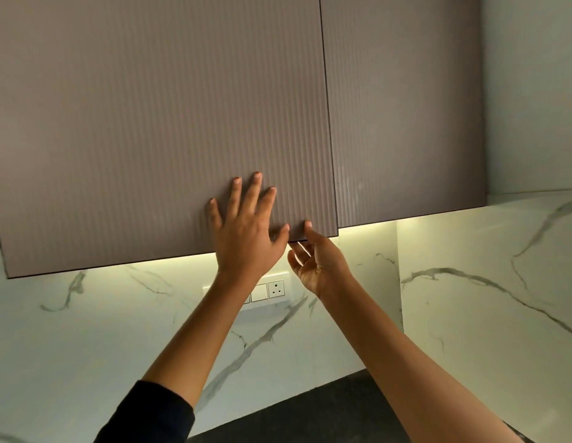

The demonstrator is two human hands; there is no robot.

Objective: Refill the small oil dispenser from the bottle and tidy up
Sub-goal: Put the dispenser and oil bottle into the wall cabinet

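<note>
A ribbed brown-grey wall cabinet door (pixel 156 132) fills the upper left of the view. My left hand (pixel 246 225) lies flat on its lower right part, fingers spread. My right hand (pixel 316 260) is at the door's bottom right corner, thumb on the front face and fingers curled under the bottom edge. This door's lower edge stands slightly forward of the neighbouring door (pixel 406 116). Neither the oil bottle nor the small dispenser is in view.
White marble backsplash (pixel 342 346) with grey veins runs below the cabinets, lit by an under-cabinet strip. A white switch and socket plate (pixel 268 290) sits on it behind my wrists. A dark countertop (pixel 326 414) shows at the bottom.
</note>
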